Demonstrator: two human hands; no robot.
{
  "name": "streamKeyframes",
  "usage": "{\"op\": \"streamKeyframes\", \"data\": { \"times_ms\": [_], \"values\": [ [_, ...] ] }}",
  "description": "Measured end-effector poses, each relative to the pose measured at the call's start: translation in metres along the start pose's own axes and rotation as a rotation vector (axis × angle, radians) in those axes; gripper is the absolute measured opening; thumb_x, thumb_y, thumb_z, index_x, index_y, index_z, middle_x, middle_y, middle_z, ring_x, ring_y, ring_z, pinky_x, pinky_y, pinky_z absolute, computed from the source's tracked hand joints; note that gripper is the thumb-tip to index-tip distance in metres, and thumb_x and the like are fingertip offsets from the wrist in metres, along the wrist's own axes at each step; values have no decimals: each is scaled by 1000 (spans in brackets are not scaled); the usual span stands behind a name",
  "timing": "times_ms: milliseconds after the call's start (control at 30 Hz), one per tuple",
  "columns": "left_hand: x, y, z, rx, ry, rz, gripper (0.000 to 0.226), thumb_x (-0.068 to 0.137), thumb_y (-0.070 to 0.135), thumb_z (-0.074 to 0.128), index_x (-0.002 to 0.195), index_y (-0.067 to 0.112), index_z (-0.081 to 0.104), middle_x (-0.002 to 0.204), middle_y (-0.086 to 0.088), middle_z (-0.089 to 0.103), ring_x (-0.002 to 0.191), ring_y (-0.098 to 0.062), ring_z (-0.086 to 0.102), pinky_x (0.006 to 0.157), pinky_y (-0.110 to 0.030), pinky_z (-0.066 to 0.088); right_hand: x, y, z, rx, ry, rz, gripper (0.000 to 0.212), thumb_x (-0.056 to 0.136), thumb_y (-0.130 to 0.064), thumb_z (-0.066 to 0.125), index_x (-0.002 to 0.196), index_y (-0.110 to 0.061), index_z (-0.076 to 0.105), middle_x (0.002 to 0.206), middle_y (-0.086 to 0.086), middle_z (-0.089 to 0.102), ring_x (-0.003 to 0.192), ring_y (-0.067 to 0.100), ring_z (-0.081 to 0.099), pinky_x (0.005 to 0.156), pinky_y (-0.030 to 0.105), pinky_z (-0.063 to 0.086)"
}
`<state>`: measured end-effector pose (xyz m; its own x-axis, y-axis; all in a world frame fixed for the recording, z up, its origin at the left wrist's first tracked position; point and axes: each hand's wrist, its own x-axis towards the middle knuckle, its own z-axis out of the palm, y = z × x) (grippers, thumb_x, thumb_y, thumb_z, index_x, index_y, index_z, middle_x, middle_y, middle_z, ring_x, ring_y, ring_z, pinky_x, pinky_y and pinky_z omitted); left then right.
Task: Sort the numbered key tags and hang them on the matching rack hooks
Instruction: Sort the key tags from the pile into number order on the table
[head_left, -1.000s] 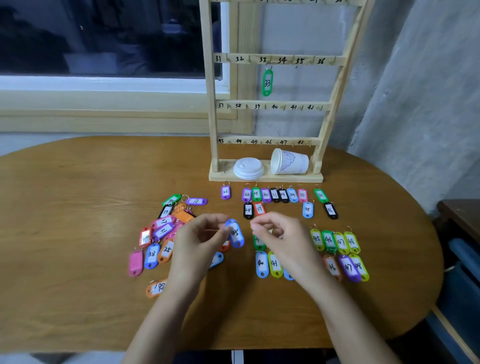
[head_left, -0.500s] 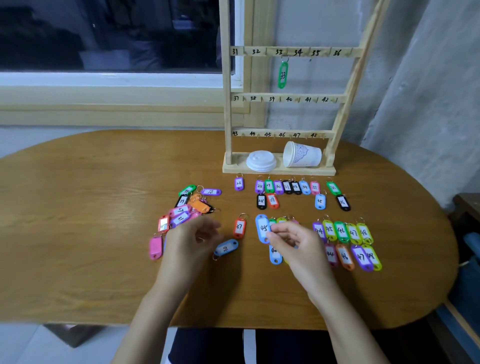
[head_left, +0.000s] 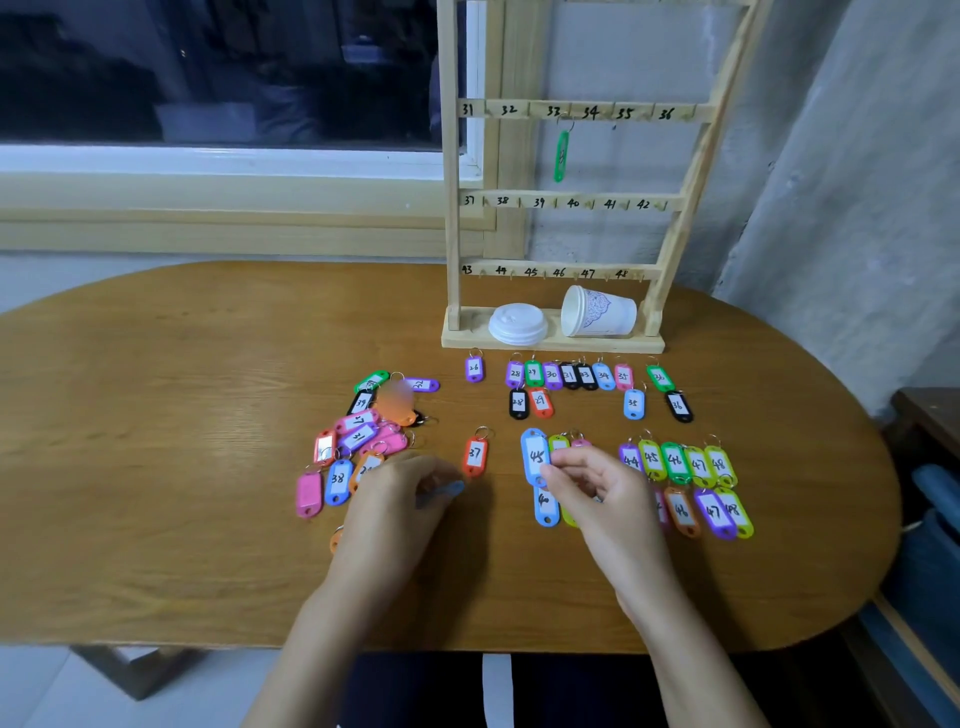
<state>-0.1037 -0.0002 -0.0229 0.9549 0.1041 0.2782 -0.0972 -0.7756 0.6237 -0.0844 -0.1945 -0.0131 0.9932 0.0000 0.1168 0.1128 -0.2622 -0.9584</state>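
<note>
Nearest you: L hand (head_left: 400, 499) lies palm-down on the table (head_left: 156, 467), fingers curled over a blue tag (head_left: 451, 488) whose tip pokes out at 3 o'clock of the knuckles. Pinched or just covered, can't tell. R hand (head_left: 592, 488) sits at 3 o'clock of it, thumb & forefinger narrowed on the lower end of the blue 45 tag (head_left: 535, 456), which lies flat on the wood.

Step in hand: still sorting, I'd say, not hanging. You look to be slotting 45 into the 40s group.

Farther out: unsorted pile (head_left: 358, 441) at 11 o'clock of the L hand; red 37 tag (head_left: 475, 454) alone btwn the hands; 40s rows (head_left: 680, 462) at 3 o'clock of the R hand. Beyond, a row of 26–36 tags (head_left: 571, 375) just in front of the rack base.

Farthest: rack (head_left: 561, 202) at 12 o'clock, w/ cup (head_left: 597, 312) & lid (head_left: 518, 323) on its base. Only one green tag (head_left: 561, 156) hangs, under hook 33.

Next move, my read: let go of 45 beside the yellow 45 tag (head_left: 652, 458) so the pair sits together, then work down the pile. Hanging needs each ring lifted over a small hook, so grip by the tag body, ring up.
</note>
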Motion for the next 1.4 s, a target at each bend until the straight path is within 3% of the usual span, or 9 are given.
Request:
{"op": "streamKeyframes", "data": {
  "times_ms": [133,267,400,567,733,867,1000,1133,1400],
  "values": [
    [4,8,-3,-227,129,-113,6,80,14,72,79,17,67,67,8,64,65,-6,59,57,-17,45,1,0,0,27,7,18,12,84,-16,69,96,-20,69,86,-7,71,80,-2,65,61,11,48],
    [6,18,-5,-558,138,-237,24,81,4,69,98,18,62,80,-3,68,72,-13,65,66,-33,53,0,2,-2,45,0,38,14,84,-16,69,98,-18,69,88,-6,72,81,-2,66,60,9,46],
    [5,23,-2,-659,147,-270,28,81,2,68,99,23,65,89,-8,67,80,-17,65,73,-33,53,2,3,-5,70,0,55,14,84,-13,69,98,-15,69,86,-4,72,79,-1,66,62,9,46],
    [5,29,2,-824,113,-320,11,84,0,64,88,9,68,80,-2,72,73,-7,66,70,-24,53,3,4,-8,63,7,61,16,83,-13,70,99,-17,69,86,-8,71,81,-4,65,64,8,47],
    [7,31,7,-873,104,-335,15,82,-4,65,88,9,67,70,5,69,65,-4,63,61,-15,50,3,6,-11,66,11,74,14,83,-14,70,96,-19,70,86,-8,72,83,-3,66,68,15,52],
    [9,32,11,-888,96,-340,15,81,-3,66,85,12,67,75,0,68,70,-10,64,70,-28,51,6,8,-14,69,33,44,10,83,-13,69,89,-21,70,83,-8,72,82,2,67,73,21,54],
    [11,33,15,-908,101,-347,11,80,-2,67,86,8,65,75,-3,66,69,-11,63,73,-30,52,15,10,-22,58,86,23,10,85,-12,67,85,-23,69,80,-4,70,79,9,65,72,23,53],
    [16,29,19,-913,102,-355,10,80,0,68,89,5,64,78,-8,67,72,-15,64,74,-32,50,27,11,-32,39,126,4,15,86,-11,66,86,-26,67,82,-9,69,79,1,63,71,13,50],
    [38,25,23,-851,137,-345,11,82,4,69,84,11,62,75,-3,65,63,-7,60,54,-17,46,47,10,-39,9,128,22,13,87,-13,64,91,-26,67,88,-8,69,88,7,64,80,27,53]
  ]
}}
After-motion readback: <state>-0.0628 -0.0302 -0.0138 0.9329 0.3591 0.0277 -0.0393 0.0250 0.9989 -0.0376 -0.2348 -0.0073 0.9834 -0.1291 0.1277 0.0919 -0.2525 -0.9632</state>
